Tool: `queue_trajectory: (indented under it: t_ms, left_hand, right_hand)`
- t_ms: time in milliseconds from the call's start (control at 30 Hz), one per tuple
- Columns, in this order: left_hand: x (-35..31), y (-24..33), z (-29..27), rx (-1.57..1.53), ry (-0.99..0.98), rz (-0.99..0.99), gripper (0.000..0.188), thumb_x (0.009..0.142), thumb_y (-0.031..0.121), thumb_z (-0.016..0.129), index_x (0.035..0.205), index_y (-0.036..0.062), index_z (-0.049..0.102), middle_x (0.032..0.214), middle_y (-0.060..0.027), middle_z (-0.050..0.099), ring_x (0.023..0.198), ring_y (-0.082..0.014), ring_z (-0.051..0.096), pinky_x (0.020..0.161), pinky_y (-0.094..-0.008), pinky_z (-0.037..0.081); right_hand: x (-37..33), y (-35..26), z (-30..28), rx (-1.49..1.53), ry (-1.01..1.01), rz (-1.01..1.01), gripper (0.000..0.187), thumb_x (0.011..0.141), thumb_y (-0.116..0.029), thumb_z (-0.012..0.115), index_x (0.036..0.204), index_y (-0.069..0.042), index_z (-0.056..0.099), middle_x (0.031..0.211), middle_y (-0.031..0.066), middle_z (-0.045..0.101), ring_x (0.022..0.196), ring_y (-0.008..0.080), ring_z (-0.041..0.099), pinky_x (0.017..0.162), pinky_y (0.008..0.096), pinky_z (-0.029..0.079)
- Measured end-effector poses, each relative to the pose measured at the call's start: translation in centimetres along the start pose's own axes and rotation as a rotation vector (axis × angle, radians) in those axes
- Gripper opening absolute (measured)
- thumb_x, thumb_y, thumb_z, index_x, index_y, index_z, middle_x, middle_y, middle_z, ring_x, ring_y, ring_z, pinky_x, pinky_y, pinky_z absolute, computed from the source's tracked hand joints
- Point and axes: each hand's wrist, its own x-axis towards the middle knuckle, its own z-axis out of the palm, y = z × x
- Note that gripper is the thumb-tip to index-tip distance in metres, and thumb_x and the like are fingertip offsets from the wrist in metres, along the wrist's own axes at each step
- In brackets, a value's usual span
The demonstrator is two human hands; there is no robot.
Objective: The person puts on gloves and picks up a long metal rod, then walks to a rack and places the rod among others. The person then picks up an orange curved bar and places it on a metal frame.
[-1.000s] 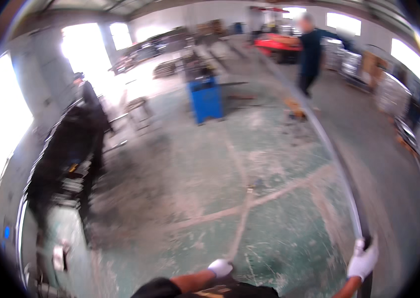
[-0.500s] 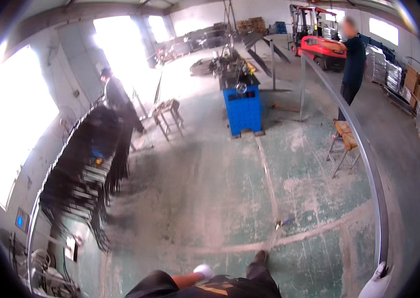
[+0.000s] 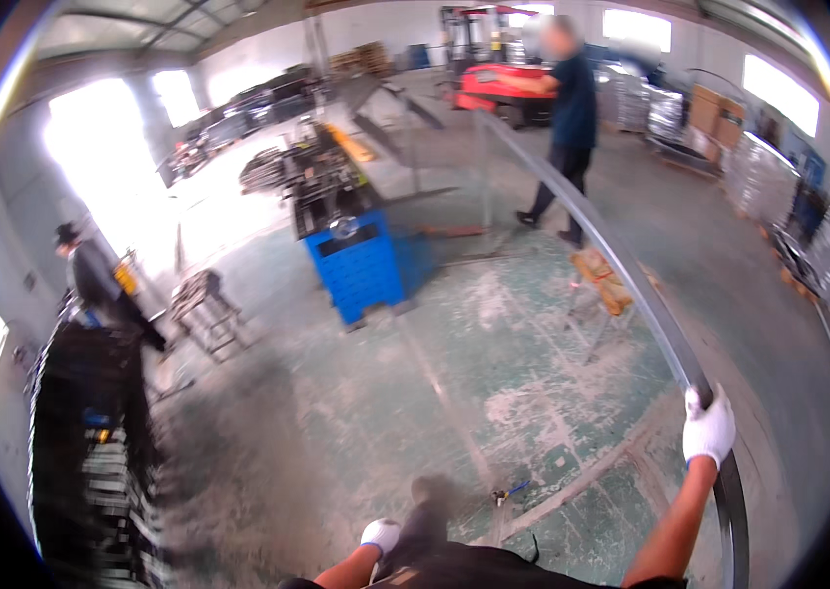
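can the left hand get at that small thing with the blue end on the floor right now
Probably not without stooping: the left hand looks free, but the small thing lies on the floor across the leg from it.

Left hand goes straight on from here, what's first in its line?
Left hand: probably the wearer's own trouser leg, just ahead and to the right in the picture. Both are blurred and depth is unclear, so it might pass above the foot.
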Motion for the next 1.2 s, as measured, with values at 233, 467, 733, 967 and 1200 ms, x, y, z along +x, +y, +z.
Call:
queue_trajectory:
  t_ms: [233,467,733,967,1200]
  left_hand:
    - [15.1,-7.6,-10.8,0.088,-0.285,-0.065,0.032,0.088,0.032,0.067,0.11,0.0171,0.084,0.119,-0.0152,0.079,0.113,-0.0373,0.073,0.099,-0.0459,0.057]
    - [28.8,-9.3,-23.5,-0.025,0.006,-0.207,0.034,0.093,0.028,0.058,0.109,0.0106,0.083,0.116,-0.0179,0.078,0.109,-0.0391,0.074,0.094,-0.0469,0.059]
    - [40.2,-4.5,-30.1,-0.062,-0.191,0.007,0.04,0.092,0.041,0.063,0.112,0.0129,0.081,0.115,-0.017,0.078,0.109,-0.0408,0.073,0.092,-0.0481,0.057]
    - [50.6,-0.8,-38.9,0.087,-0.157,0.13,0.039,0.095,0.039,0.059,0.112,0.011,0.08,0.117,-0.02,0.077,0.109,-0.0431,0.072,0.094,-0.0514,0.057]
    - [63.4,1.9,-44.9,-0.134,-0.125,-0.159,0.045,0.094,0.042,0.059,0.119,0.0111,0.08,0.125,-0.0203,0.075,0.112,-0.0422,0.072,0.097,-0.0463,0.057]
  right_hand:
    - [4.5,-5.5,4.0,-0.027,0.018,0.367,0.07,0.099,-0.071,0.057,0.132,-0.01,0.072,0.119,0.0197,0.077,0.111,0.0415,0.073,0.094,0.0518,0.056]
    - [8.7,-10.6,8.4,-0.042,0.023,0.438,0.067,0.103,-0.068,0.055,0.129,-0.009,0.072,0.119,0.0212,0.076,0.111,0.0405,0.073,0.091,0.0494,0.057]
    - [19.7,-26.2,20.2,-0.053,0.132,0.229,0.072,0.104,-0.066,0.055,0.133,-0.002,0.07,0.121,0.022,0.075,0.112,0.0387,0.073,0.095,0.0474,0.056]
    - [31.8,-46.5,27.5,0.052,0.006,0.11,0.064,0.102,-0.063,0.059,0.126,-0.005,0.073,0.117,0.0195,0.076,0.107,0.0414,0.072,0.094,0.0502,0.055]
    - [39.4,-53.8,35.8,0.047,0.068,0.025,0.057,0.099,-0.055,0.068,0.13,-0.006,0.072,0.121,0.0175,0.076,0.114,0.0378,0.07,0.1,0.0499,0.053]
